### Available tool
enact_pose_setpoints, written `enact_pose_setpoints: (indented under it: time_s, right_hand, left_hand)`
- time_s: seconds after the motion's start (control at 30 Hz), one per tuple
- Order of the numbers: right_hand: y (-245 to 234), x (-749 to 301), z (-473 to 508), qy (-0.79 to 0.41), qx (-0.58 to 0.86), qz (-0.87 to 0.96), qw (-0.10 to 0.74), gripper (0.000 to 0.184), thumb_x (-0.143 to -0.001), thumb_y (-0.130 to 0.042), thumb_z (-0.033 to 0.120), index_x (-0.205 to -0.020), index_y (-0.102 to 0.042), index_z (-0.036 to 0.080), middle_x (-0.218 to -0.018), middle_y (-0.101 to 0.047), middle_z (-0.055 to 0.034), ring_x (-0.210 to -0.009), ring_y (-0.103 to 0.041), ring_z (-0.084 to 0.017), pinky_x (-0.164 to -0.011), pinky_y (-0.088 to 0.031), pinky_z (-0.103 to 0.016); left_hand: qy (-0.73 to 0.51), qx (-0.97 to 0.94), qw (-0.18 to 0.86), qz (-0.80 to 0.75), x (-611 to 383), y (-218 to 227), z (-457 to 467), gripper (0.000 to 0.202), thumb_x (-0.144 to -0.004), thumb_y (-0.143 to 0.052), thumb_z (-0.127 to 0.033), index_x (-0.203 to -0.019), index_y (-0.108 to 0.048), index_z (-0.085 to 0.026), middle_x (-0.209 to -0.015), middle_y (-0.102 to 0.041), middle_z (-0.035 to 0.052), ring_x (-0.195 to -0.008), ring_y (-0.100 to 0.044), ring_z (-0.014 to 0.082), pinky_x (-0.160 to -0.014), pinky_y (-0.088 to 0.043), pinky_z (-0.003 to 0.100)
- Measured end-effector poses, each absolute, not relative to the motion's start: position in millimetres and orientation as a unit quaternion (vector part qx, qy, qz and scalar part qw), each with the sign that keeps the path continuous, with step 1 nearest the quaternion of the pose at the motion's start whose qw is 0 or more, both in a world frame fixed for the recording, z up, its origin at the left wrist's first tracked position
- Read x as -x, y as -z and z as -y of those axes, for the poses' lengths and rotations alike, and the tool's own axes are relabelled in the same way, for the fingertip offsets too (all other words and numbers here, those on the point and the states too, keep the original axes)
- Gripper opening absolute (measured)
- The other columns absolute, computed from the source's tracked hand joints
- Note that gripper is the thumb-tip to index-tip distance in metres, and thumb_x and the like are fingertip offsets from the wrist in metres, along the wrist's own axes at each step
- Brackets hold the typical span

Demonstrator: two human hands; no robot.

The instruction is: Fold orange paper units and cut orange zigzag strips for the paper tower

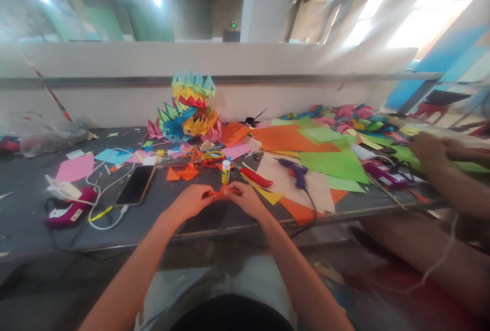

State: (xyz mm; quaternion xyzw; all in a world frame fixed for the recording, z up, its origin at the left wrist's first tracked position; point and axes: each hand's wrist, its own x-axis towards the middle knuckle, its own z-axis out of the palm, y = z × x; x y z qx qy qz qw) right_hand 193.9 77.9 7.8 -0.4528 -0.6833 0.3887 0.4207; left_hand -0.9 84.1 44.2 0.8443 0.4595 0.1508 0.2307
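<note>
My left hand [196, 199] and my right hand [245, 198] come together near the table's front edge. Between them they pinch a small piece of orange folded paper [220, 194], one side each. Just behind it stands a glue stick [225, 172] with a yellow label, upright. Orange paper pieces [182, 173] lie to the left of the glue stick. A red curved tool or handle [257, 177] lies to the right. Further right, a dark blue hot glue gun [294, 169] rests on pale paper, its cable hanging over the edge.
A phone [136, 185] with a white cable lies left, beside a magenta power strip [72, 208]. Stacked folded-paper rings [191, 111] stand at the back. Orange and green sheets [333, 162] cover the right side. Another person's arm [440, 173] reaches in there, near a second magenta power strip [386, 174].
</note>
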Motion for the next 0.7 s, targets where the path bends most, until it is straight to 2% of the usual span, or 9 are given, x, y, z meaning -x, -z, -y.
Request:
enact_pose_setpoints:
  time_s: [0.23, 0.37, 0.5, 0.7]
  right_hand:
    - [-4, -194, -79, -0.392, 0.446, 0.681, 0.429, 0.017, -0.076, -0.058, 0.034, -0.074, -0.060, 0.017, -0.072, -0.060, -0.0002, -0.067, -0.054, -0.013, -0.064, -0.041, -0.026]
    - [-2, -195, -80, -0.391, 0.437, 0.683, 0.436, 0.017, -0.075, -0.059, 0.034, -0.072, -0.059, 0.017, -0.071, -0.060, 0.0001, -0.066, -0.054, -0.013, -0.063, -0.042, -0.025]
    - [1, -193, -81, -0.412, 0.408, 0.675, 0.456, 0.016, -0.073, -0.062, 0.033, -0.073, -0.056, 0.018, -0.075, -0.060, -0.0002, -0.068, -0.055, -0.013, -0.064, -0.044, -0.025]
    - [5, -190, -81, -0.430, 0.381, 0.663, 0.479, 0.027, -0.069, -0.066, 0.030, -0.089, -0.052, 0.020, -0.080, -0.062, 0.0003, -0.074, -0.060, -0.013, -0.069, -0.047, -0.027]
  left_hand:
    - [-0.145, -0.839, 0.234, -0.469, 0, -45, -83, 0.029, -0.083, -0.044, -0.039, -0.074, -0.060, -0.017, -0.067, -0.059, -0.0001, -0.060, -0.049, 0.0131, -0.055, -0.032, 0.023]
    - [-0.141, -0.839, 0.246, -0.464, 0, -45, -89, 0.021, -0.078, -0.051, -0.035, -0.080, -0.063, -0.018, -0.072, -0.064, 0.0014, -0.066, -0.054, 0.0147, -0.060, -0.036, 0.023]
    - [-0.136, -0.843, 0.261, -0.450, -3, -48, -93, 0.021, -0.076, -0.057, -0.036, -0.084, -0.067, -0.020, -0.077, -0.068, 0.0025, -0.071, -0.058, 0.0168, -0.066, -0.039, 0.024]
    - [-0.116, -0.854, 0.200, -0.466, -5, -48, -92, 0.017, -0.076, -0.055, -0.031, -0.079, -0.070, -0.023, -0.077, -0.070, 0.0011, -0.072, -0.060, 0.0168, -0.061, -0.038, 0.024]
